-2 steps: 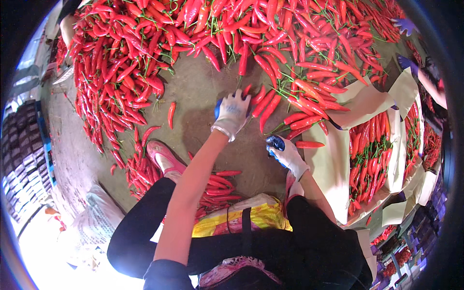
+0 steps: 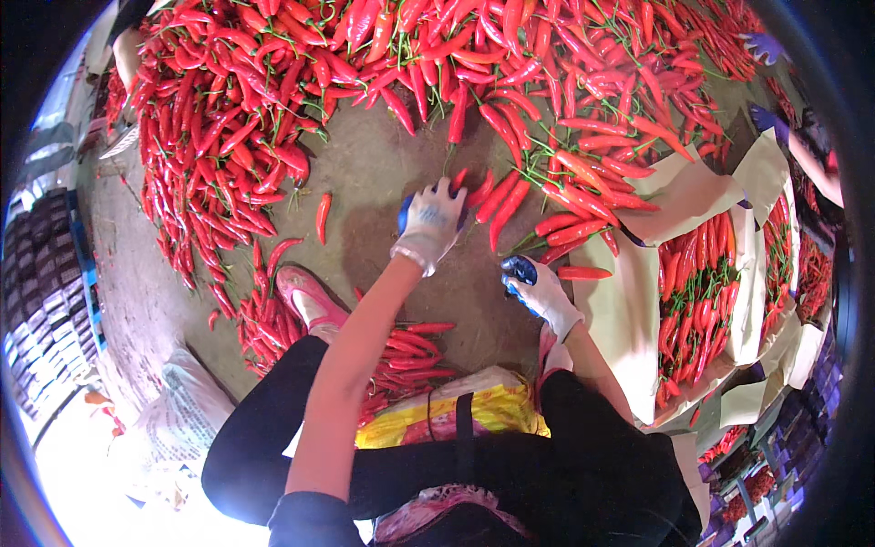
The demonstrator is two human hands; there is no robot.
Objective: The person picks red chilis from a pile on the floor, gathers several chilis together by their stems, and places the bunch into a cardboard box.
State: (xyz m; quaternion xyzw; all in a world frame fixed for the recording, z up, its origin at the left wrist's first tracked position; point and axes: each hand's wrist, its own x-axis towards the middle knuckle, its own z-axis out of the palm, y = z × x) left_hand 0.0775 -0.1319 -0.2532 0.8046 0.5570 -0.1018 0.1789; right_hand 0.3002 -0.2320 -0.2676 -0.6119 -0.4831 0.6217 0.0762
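Observation:
My left hand (image 2: 430, 223), in a white glove with a blue palm, is closed over red chili peppers at the edge of the loose group. One pepper tip (image 2: 458, 178) pokes out beyond its fingertips, and another pepper (image 2: 481, 189) lies against its right side. The palm and most of what it grips are hidden. Lower right, my right hand (image 2: 540, 290), gloved the same way, has its fingers curled in; whatever they may hold is hidden. Just above that hand, several loose chili peppers (image 2: 576, 233) with green stems lie on the concrete floor and paper.
A large heap of red chilies (image 2: 228, 109) curves around the far side. To the right stands a paper-lined box (image 2: 645, 337) of chilies. A smaller chili pile (image 2: 410, 357) and a yellow bag (image 2: 392, 430) lie between my legs. Another person's purple-gloved hand (image 2: 764, 47) is at far right.
My left hand has shifted slightly toward me and to the left, and the pepper tips at its fingers have moved with it. My right hand stays in place.

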